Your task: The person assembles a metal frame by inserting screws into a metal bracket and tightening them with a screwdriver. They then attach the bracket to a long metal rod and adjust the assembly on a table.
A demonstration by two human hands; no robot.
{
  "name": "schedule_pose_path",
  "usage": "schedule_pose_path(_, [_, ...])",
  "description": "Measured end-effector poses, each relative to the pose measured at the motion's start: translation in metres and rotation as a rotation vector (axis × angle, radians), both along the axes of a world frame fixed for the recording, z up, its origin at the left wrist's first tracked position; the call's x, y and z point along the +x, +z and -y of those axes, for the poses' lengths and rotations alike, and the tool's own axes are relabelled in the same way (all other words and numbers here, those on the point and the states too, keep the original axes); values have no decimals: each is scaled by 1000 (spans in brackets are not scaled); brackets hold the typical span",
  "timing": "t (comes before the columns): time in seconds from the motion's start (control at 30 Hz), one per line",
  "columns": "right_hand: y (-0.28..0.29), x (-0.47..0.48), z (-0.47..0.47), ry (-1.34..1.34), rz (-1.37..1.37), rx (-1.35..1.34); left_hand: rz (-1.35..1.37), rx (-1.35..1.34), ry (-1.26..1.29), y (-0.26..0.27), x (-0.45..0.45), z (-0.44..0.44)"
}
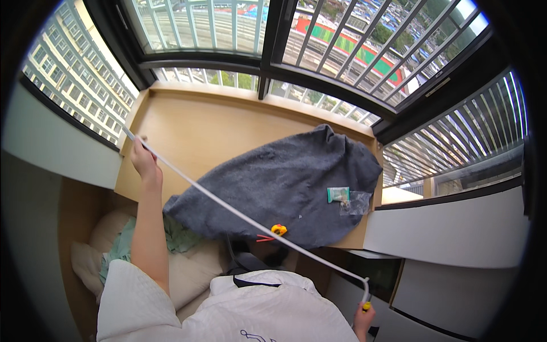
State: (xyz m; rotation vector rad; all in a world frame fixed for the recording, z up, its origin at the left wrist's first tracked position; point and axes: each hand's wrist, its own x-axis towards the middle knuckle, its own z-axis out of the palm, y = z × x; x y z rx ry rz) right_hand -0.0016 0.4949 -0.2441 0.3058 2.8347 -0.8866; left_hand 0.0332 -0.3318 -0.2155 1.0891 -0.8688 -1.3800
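Note:
My left hand (145,159) grips a long, thin white rod (222,204) near its far upper-left end. The rod slants down to the right, across a dark grey blanket (273,175), and bends sharply near its lower-right end. There my right hand (363,319) is closed around a tool with a yellow handle (366,306), whose dark shaft points upward beside the bent end. Whether these fingers also hold the rod is unclear. Close to the rod, on the blanket, lies a small yellow-and-black object (278,230), perhaps a tape measure, with thin red pieces (265,238) beside it.
The blanket is spread over a light wooden window ledge (179,115). A green-and-white packet (338,194) and a clear plastic wrapper (357,204) rest on it. Barred windows (342,47) enclose the ledge. Below left are beige cushions (194,267) and green cloth (179,235); white cabinets (444,235) stand right.

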Motion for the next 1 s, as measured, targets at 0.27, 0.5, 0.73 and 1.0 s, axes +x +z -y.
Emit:
schedule_pose_path(0.27, [-24, -25, 45, 269, 205, 68, -50, 486, 233, -169, 108, -27])
schedule_pose_path(0.5, [-16, -23, 99, 369, 350, -281, -429, 511, 308, -190, 182, 15])
schedule_pose_path(0.73, [-25, -34, 109, 424, 240, -57, -52, 469, 534, -218, 195, 4])
schedule_pose_path(1.0, [-34, -52, 107, 422, 184, -28, 19, 317, 307, -184, 154, 1])
